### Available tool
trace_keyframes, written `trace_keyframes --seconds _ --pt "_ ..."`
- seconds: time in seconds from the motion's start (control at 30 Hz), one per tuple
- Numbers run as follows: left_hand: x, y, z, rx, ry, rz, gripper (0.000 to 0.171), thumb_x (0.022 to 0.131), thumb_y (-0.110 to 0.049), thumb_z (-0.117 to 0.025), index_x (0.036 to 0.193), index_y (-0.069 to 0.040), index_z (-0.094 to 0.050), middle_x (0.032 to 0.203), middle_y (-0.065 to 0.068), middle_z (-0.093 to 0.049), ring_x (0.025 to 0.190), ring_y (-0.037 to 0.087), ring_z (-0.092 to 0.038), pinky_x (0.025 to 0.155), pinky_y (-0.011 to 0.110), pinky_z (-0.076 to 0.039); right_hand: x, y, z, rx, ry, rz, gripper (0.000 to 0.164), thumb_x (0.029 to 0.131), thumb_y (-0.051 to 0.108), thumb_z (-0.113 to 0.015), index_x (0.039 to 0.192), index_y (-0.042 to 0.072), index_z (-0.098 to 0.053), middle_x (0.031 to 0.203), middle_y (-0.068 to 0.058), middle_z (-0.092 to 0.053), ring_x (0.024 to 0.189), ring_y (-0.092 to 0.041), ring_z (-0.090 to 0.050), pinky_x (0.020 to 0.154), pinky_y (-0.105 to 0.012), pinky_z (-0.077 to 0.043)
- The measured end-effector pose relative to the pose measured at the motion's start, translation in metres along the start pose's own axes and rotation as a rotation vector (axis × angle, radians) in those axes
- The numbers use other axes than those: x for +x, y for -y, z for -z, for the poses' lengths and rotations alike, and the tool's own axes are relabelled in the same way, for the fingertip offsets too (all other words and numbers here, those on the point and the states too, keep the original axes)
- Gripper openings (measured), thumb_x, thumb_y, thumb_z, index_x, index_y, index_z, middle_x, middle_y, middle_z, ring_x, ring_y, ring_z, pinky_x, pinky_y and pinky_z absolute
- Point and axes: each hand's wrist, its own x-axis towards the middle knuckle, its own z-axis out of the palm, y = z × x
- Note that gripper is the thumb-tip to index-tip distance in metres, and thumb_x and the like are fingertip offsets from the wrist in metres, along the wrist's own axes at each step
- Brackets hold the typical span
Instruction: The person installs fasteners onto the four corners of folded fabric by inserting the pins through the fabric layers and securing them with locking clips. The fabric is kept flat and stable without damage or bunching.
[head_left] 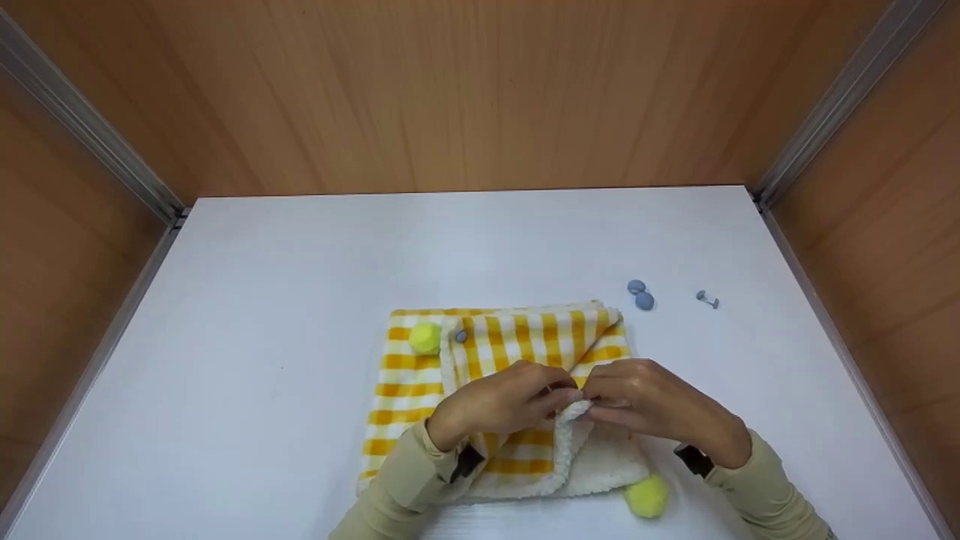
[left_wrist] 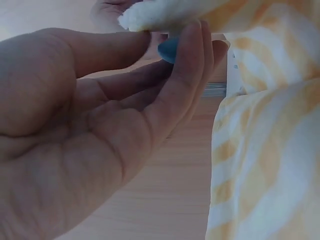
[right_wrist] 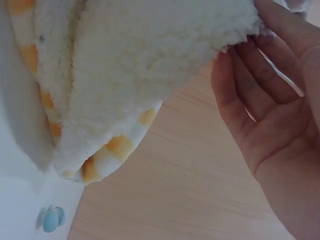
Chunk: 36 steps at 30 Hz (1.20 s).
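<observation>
Likely fastening: your left hand (head_left: 499, 399) clamped on blanket (head_left: 405, 391) edge and blue button (left_wrist: 168, 50), right hand (head_left: 660, 399) pinching edge. Next probably calls for firm squeeze. Loose buttons (head_left: 644, 301) at one o'clock.

1. Your left forearm (head_left: 394, 484) slants up and inward from the bottom edge, its sleeve (head_left: 412, 465) reaching the wrist.
2. Your right forearm (head_left: 780, 484) angles in from the lower right, sleeved likewise.
3. Your left hand (head_left: 506, 401) pinches, thumb (left_wrist: 112, 50) stretched nearly straight, fingers (left_wrist: 182, 82) bent up toward it.
4. Your right hand (head_left: 656, 394) pinches too, its palm (right_wrist: 292, 140) showing in the right wrist view.
5. Your two hands nearly meet at the fingertips.
</observation>
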Motion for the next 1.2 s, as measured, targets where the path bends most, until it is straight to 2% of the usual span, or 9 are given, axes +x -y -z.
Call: trace_keyframes --seconds 0.13,0.3,0.43,0.63,0.87,1.2 --pt "0.001 0.001 -0.002 0.003 0.003 0.013 0.030 0.095 -0.040 -0.053 0.103 -0.012 -0.061 0.078 -0.005 -0.055 0.061 0.004 -0.047 0.057 0.017 -0.040 0.000 0.001 0.000 0.013 0.014 -0.027 0.006 0.089 0.017 -0.067 0.093 0.021 -0.069 0.087 0.014 -0.062 0.070 0.002 -0.051 0.063 -0.013 -0.044" --pt "0.000 0.001 -0.003 0.067 -0.024 0.021 0.027 0.089 -0.028 -0.066 0.111 -0.011 -0.061 0.098 -0.004 -0.062 0.075 0.004 -0.054 0.066 0.016 -0.045 -0.001 0.002 -0.001 0.038 0.007 -0.025 0.010 0.087 0.014 -0.069 0.095 0.019 -0.068 0.091 0.012 -0.064 0.073 0.001 -0.053 0.064 -0.015 -0.046" --pt "-0.001 0.001 -0.001 0.098 -0.032 0.000 0.022 0.092 -0.017 -0.064 0.113 -0.010 -0.061 0.102 0.000 -0.063 0.078 0.005 -0.056 0.069 0.016 -0.046 -0.001 0.003 -0.001 0.053 0.002 -0.034 0.013 0.087 0.013 -0.070 0.098 0.020 -0.067 0.093 0.012 -0.063 0.075 0.001 -0.054 0.065 -0.013 -0.046" --pt "-0.005 -0.002 0.004 0.132 -0.061 -0.003 0.021 0.093 -0.012 -0.061 0.114 -0.008 -0.061 0.104 0.001 -0.063 0.079 0.007 -0.057 0.069 0.015 -0.046 0.000 0.004 0.001 0.019 -0.019 -0.027 0.021 0.083 0.009 -0.073 0.101 0.018 -0.066 0.097 0.011 -0.062 0.077 -0.001 -0.054 0.066 -0.012 -0.046" --pt "-0.009 -0.004 0.011 0.120 -0.094 0.047 0.022 0.094 -0.013 -0.059 0.116 -0.010 -0.060 0.105 -0.002 -0.062 0.082 0.005 -0.058 0.069 0.017 -0.047 0.004 0.003 0.002 -0.065 -0.114 0.037 0.032 0.080 0.003 -0.075 0.109 0.014 -0.065 0.105 0.004 -0.063 0.084 -0.008 -0.059 0.071 -0.014 -0.047" --pt "-0.014 -0.006 0.020 0.113 -0.191 0.095 0.025 0.095 -0.011 -0.055 0.119 -0.011 -0.059 0.103 -0.005 -0.062 0.084 0.008 -0.057 0.073 0.021 -0.048 0.008 -0.002 -0.005 -0.128 -0.245 -0.016 0.038 0.078 0.001 -0.075 0.113 0.014 -0.065 0.109 0.002 -0.061 0.092 -0.010 -0.056 0.075 -0.014 -0.044"
